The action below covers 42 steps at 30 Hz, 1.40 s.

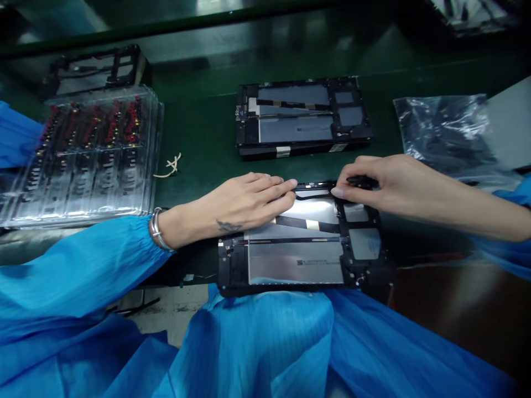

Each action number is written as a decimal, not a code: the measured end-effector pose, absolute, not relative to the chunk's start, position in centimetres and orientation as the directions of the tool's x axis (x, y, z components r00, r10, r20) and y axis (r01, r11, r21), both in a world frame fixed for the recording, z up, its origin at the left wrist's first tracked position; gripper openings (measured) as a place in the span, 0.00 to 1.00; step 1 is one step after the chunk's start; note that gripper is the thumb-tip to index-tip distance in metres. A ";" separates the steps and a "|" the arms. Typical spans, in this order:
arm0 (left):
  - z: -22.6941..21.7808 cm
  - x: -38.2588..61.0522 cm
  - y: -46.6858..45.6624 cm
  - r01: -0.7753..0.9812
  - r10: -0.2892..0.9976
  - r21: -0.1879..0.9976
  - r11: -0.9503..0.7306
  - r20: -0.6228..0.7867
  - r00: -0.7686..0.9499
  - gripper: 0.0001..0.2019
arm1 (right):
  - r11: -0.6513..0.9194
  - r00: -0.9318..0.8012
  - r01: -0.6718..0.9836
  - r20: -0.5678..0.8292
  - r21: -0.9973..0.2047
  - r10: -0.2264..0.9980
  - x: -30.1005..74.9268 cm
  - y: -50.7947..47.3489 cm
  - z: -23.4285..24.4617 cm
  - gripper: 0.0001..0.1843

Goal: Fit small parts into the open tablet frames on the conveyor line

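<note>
- While the left hand hides part of it, the open device lies beneath the fingers.
- Left fingers: outstretched, flat, gripping nothing.
- Right hand: curled around a half-hidden dark object.

From afar I see an electronics workshop: green worktop, clear tray of small parts, opened flat device (plus a blue smock)

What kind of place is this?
Probably an electronics workshop or factory: an opened-up device full of flat parts lies before the person, a similar one sits behind it, and clear plastic trays hold rows of little parts.
</note>
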<state>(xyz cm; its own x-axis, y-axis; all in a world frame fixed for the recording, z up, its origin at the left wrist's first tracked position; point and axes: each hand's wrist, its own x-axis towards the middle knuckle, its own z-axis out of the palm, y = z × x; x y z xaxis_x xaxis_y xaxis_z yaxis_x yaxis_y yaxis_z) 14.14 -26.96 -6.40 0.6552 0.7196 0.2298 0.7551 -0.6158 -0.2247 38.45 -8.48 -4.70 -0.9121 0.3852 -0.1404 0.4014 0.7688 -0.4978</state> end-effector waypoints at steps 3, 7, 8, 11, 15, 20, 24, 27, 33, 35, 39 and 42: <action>-6.3 14.0 -27.0 0.752 0.716 -0.213 -0.624 0.230 0.659 0.16 | 0.771 -0.908 0.410 -0.136 -0.487 0.397 38.4 -8.8 -4.4 0.29; -6.2 13.9 -27.0 0.746 0.715 -0.227 -0.626 0.212 0.666 0.19 | 0.794 -0.912 0.404 -0.134 -0.454 0.387 38.3 -9.1 -4.3 0.25; -6.1 13.9 -27.0 0.745 0.717 -0.238 -0.623 0.207 0.665 0.19 | 0.801 -0.915 0.399 -0.132 -0.447 0.382 38.3 -9.2 -4.3 0.23; -6.1 14.1 -27.1 0.752 0.731 -0.258 -0.607 0.192 0.655 0.20 | 0.813 -0.918 0.391 -0.126 -0.430 0.375 38.3 -9.2 -4.3 0.21; -6.1 14.4 -27.1 0.746 0.720 -0.261 -0.613 0.206 0.663 0.20 | 0.821 -0.917 0.396 -0.127 -0.411 0.379 38.3 -9.2 -4.4 0.20; -6.2 14.5 -27.0 0.722 0.684 -0.318 -0.614 0.241 0.688 0.18 | 0.827 -0.912 0.409 -0.142 -0.385 0.385 38.2 -9.3 -4.4 0.20; -5.9 14.7 -27.0 0.713 0.679 -0.352 -0.606 0.238 0.694 0.18 | 0.829 -0.908 0.419 -0.164 -0.370 0.386 38.1 -9.5 -4.2 0.20; -5.8 15.1 -27.0 0.710 0.679 -0.378 -0.595 0.236 0.695 0.18 | 0.833 -0.906 0.423 -0.165 -0.357 0.390 38.1 -9.6 -4.1 0.19; -5.9 15.9 -27.0 0.709 0.699 -0.439 -0.552 0.220 0.681 0.19 | 0.846 -0.911 0.412 -0.148 -0.339 0.385 37.9 -9.5 -4.6 0.17; -6.0 16.2 -26.9 0.710 0.709 -0.456 -0.537 0.211 0.673 0.19 | 0.852 -0.913 0.407 -0.149 -0.330 0.379 37.8 -9.4 -4.7 0.16; -6.0 17.1 -26.3 0.718 0.749 -0.476 -0.508 0.167 0.641 0.22 | 0.873 -0.918 0.370 0.019 -0.319 0.396 38.6 -10.5 -3.6 0.12; -5.9 17.8 -25.4 0.728 0.757 -0.464 -0.505 0.168 0.632 0.23 | 0.813 -0.797 0.345 0.311 -0.468 0.517 40.4 -13.8 -2.3 0.11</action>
